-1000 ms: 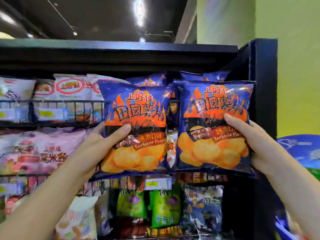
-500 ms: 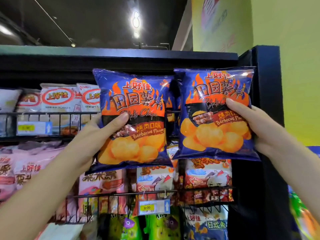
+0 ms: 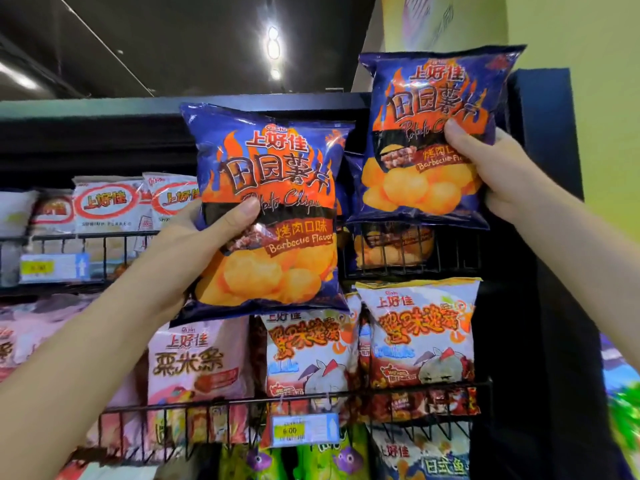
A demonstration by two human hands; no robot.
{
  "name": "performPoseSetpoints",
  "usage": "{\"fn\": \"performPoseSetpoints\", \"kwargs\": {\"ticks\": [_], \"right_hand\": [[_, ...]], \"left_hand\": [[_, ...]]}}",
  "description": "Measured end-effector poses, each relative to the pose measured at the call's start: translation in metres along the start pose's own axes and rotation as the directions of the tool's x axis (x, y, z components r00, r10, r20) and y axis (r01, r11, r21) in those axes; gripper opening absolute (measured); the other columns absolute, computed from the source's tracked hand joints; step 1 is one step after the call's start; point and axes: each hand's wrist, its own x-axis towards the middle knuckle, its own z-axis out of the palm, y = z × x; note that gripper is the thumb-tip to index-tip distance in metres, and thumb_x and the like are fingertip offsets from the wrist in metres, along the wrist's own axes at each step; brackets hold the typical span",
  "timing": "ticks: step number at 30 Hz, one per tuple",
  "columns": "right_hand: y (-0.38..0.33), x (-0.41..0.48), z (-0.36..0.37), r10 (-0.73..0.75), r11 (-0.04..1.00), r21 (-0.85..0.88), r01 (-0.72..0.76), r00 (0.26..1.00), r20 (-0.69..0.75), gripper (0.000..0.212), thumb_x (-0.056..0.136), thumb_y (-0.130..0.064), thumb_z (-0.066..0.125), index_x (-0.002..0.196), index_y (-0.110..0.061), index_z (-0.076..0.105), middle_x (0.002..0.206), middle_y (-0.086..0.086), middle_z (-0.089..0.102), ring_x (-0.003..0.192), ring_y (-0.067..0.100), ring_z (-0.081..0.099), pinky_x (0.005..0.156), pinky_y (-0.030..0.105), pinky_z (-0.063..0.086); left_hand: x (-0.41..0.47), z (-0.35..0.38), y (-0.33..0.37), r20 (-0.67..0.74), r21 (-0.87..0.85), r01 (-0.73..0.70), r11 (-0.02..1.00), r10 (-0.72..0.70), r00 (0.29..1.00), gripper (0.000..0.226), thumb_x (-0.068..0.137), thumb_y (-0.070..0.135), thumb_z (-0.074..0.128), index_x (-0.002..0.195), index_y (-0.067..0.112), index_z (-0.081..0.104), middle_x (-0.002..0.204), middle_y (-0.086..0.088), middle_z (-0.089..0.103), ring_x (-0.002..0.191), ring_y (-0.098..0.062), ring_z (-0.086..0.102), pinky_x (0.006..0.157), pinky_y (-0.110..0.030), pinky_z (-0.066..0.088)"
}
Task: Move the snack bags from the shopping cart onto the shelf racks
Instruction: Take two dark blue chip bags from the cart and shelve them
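Note:
I hold two blue-and-orange barbecue potato chip bags up in front of the shelf. My left hand grips the left chip bag by its left side, thumb across the front. My right hand grips the right chip bag by its right side and holds it higher, above the top wire rack at the shelf's right end. A similar chip bag sits inside that rack. The shopping cart is out of view.
White and red snack bags fill the top rack on the left. A lower wire rack holds pink and white-orange snack bags, with a price tag on it. The black shelf side panel stands at the right.
Both hands have raised their chip bags. The right bag has gone up more, now above the top rack. The view has tilted upward, so the shelves sit lower in the frame.

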Motion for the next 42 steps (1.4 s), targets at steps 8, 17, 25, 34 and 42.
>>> {"fn": "performPoseSetpoints", "kwargs": {"ticks": [8,17,25,34,42], "right_hand": [[0.031,0.038,-0.001,-0.091,0.995,-0.033,0.091,0.996,0.027,0.066,0.077,-0.044,0.081,0.133,-0.022,0.056,0.121,-0.006,0.074,0.109,0.012,0.072,0.085,0.03,0.059],[0.061,0.055,-0.01,-0.058,0.974,-0.207,0.093,0.984,0.168,0.064,0.087,-0.035,0.08,0.14,-0.014,0.051,0.129,0.002,0.071,0.116,0.018,0.069,0.1,0.042,0.056],[0.061,0.057,-0.024,0.158,0.933,-0.355,-0.051,0.947,0.28,0.06,0.08,-0.046,0.078,0.133,-0.027,0.057,0.121,-0.005,0.074,0.111,0.016,0.071,0.102,0.043,0.053],[0.047,0.062,-0.023,0.488,0.755,-0.617,-0.221,0.819,0.303,0.062,0.076,-0.042,0.081,0.131,-0.021,0.058,0.119,0.003,0.075,0.111,0.024,0.071,0.102,0.046,0.052],[0.038,0.06,-0.012,0.555,0.345,-0.937,-0.058,0.817,0.154,0.078,0.076,-0.071,0.068,0.14,-0.028,0.055,0.137,0.002,0.062,0.128,0.028,0.056,0.115,0.051,0.039]], "left_hand": [[0.006,0.01,-0.002,-0.007,-0.018,-0.019,1.0,0.019,1.0,0.051,0.052,0.061,0.087,0.097,0.039,0.077,0.101,0.001,0.081,0.082,-0.018,0.079,0.057,-0.025,0.06],[0.006,0.016,-0.01,-0.028,-0.018,0.001,1.0,-0.002,1.0,0.035,0.07,0.048,0.074,0.103,0.035,0.073,0.099,0.002,0.081,0.08,-0.017,0.079,0.056,-0.025,0.06],[0.0,0.016,-0.015,-0.021,0.014,0.026,1.0,-0.026,0.999,0.035,0.073,0.044,0.073,0.106,0.034,0.072,0.099,0.004,0.081,0.083,-0.018,0.079,0.059,-0.026,0.061],[-0.002,0.017,-0.009,-0.007,0.03,0.025,0.999,-0.025,1.0,0.072,0.029,0.077,0.09,0.093,0.046,0.078,0.104,0.003,0.081,0.087,-0.018,0.079,0.062,-0.026,0.061],[-0.003,0.021,-0.013,-0.008,0.021,0.048,0.999,-0.048,0.999,0.073,0.041,0.071,0.091,0.107,0.042,0.075,0.108,0.002,0.08,0.093,-0.022,0.079,0.066,-0.031,0.063]]}}
